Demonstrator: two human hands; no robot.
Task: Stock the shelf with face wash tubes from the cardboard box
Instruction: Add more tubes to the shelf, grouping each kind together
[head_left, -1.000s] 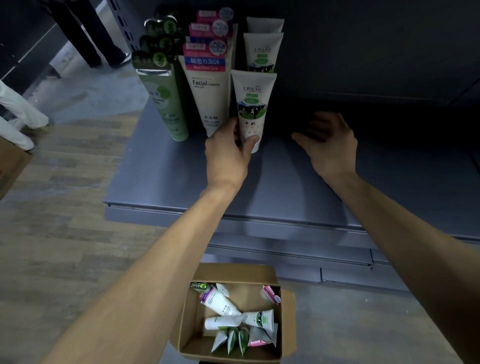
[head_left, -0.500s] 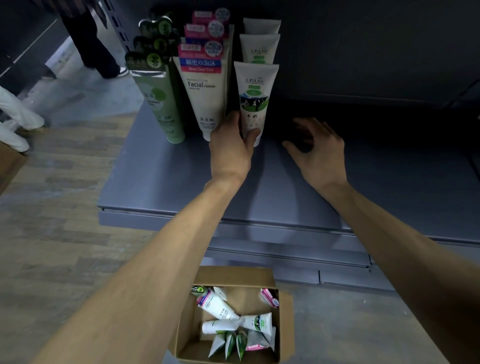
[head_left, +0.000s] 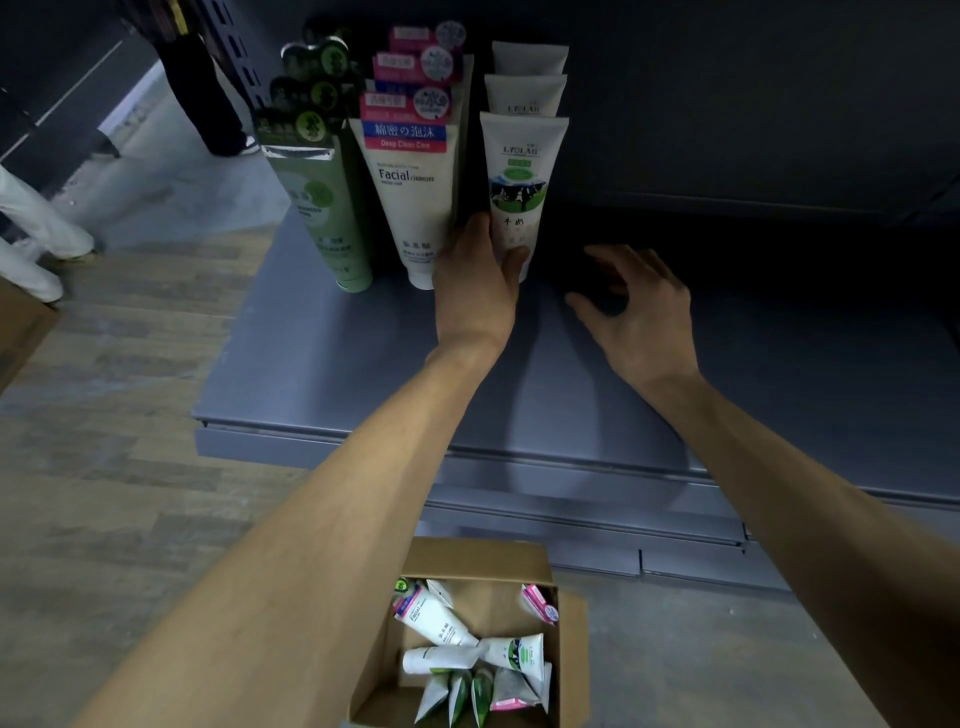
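Three rows of face wash tubes stand cap-down at the back left of the grey shelf (head_left: 322, 374): green tubes (head_left: 319, 208), white "Facial cleanser" tubes (head_left: 410, 192) and white milk tubes. My left hand (head_left: 475, 291) grips the bottom of the front milk tube (head_left: 519, 171), thumb on its right side. To its right my right hand (head_left: 641, 312) hovers over the shelf, fingers spread and holding nothing. On the floor below sits the open cardboard box (head_left: 569, 654) with several loose tubes (head_left: 441, 621) inside.
The right part of the shelf (head_left: 779, 338) lies in dark shadow under an upper shelf. People's legs stand on the floor at the upper left (head_left: 208, 93) and at the left edge (head_left: 36, 223). Another cardboard box corner (head_left: 21, 332) shows at far left.
My left hand has pushed the front milk tube slightly back and upright. My right hand has drawn a little toward me and to the left, its fingers spreading.
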